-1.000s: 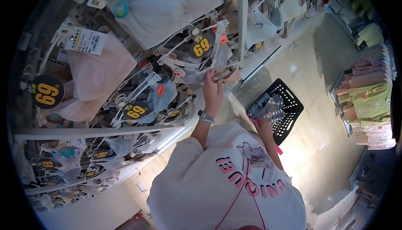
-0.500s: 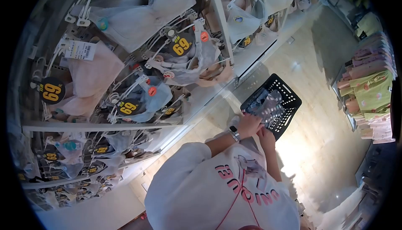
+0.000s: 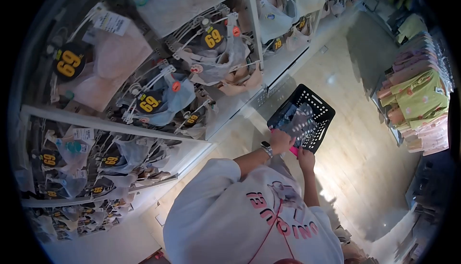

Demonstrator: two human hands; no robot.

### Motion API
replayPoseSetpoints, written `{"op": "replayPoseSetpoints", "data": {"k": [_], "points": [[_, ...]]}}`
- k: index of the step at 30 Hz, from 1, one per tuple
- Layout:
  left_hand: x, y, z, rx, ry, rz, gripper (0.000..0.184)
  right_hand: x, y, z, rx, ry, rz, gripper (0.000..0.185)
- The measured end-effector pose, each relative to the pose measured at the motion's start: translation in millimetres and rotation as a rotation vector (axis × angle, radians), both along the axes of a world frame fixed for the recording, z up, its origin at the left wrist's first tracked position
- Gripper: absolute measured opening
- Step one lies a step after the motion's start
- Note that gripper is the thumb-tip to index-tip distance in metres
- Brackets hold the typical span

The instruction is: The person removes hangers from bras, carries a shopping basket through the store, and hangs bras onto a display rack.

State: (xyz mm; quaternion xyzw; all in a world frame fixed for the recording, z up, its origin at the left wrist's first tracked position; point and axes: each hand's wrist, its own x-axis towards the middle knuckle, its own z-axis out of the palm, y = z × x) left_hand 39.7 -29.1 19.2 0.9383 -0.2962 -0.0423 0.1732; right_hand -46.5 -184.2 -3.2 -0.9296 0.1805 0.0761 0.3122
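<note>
A black perforated shopping basket (image 3: 322, 111) hangs in front of my body, over the floor. My left hand (image 3: 282, 141), with a watch on the wrist, is closed at its near side, where a pink handle (image 3: 294, 151) shows on both sides of the fingers. My right hand (image 3: 306, 158) is closed on the basket's near right corner, beside the end of the handle. Inside the basket lies a dotted, greyish item (image 3: 303, 117) that looks wrapped in clear plastic. My fingertips are partly hidden.
Shelving with hanging bras (image 3: 117, 64) and round price tags (image 3: 69, 64) fills the left. On the right, a rack holds folded or hung clothes (image 3: 420, 98) in green and pink. A pale floor (image 3: 357, 168) runs between them.
The basket and both hands have shifted slightly left and up in view. My hands have moved a little apart, and more of the pink handle shows between them.
</note>
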Motion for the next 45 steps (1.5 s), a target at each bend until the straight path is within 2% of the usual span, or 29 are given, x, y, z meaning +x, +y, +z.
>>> {"op": "replayPoseSetpoints", "data": {"k": [4,10,11,14,15,18,27,32,42,45], "points": [[-30.7,27.0,-0.4,-0.065,0.020,-0.004,0.049,-23.6,14.1,8.0,0.098,0.126,-0.004,0.054],[-91.1,71.5,2.8,-0.249,0.028,-0.010,0.046,-67.7,48.2,4.5,0.011,0.078,-0.002,0.046],[-101.8,74.0,-15.3,-0.267,0.021,-0.016,0.044,-79.8,54.1,3.7,-0.007,0.070,-0.010,0.045],[-129.1,80.6,-20.7,-0.255,-0.090,-0.001,0.046,-109.7,60.2,2.4,-0.062,0.096,0.008,0.042],[-132.8,81.1,-23.7,-0.233,0.032,0.014,0.048,-114.1,63.8,1.6,-0.060,0.068,-0.010,0.042],[-145.3,95.6,-13.8,-0.223,0.005,-0.028,0.049,-126.0,72.0,-7.8,-0.076,0.022,-0.013,0.044],[-204.6,124.0,-31.8,-0.256,-0.019,0.003,0.048,-191.8,110.4,-8.0,-0.171,0.005,-0.004,0.049],[-208.3,142.3,-29.2,-0.248,0.040,-0.032,0.048,-203.5,127.5,-15.5,-0.232,-0.063,0.013,0.049],[-201.6,162.9,-37.6,-0.229,-0.056,-0.026,0.045,-208.8,161.2,-21.0,-0.185,-0.058,-0.064,0.053],[-195.8,165.6,-30.7,-0.221,-0.005,-0.019,0.041,-208.0,161.5,-26.7,-0.122,-0.104,-0.059,0.051]]}}
